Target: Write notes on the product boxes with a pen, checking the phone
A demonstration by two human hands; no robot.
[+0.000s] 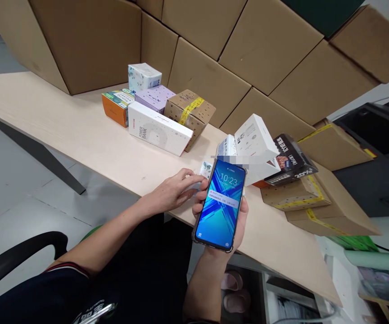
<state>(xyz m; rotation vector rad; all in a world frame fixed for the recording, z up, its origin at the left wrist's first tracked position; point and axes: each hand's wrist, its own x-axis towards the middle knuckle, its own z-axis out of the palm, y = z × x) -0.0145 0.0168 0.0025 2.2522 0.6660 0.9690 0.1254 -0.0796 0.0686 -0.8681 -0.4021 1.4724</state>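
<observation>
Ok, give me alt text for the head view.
A lit phone showing 10:23 is held in a person's right grip, the left grip beside its edge. Beyond, small boxes, one marked POWER BANK, stand on a pale table before stacked cardboard cartons.

The right hand (241,222) holds a glowing phone (219,207) near the frame's middle, and the left hand (174,191) is just beside it, below a long white box (159,131).

Stacked brown cartons (265,45), black chair armrest (19,254), pink shoes (237,301) below the pale table (89,130).
</observation>
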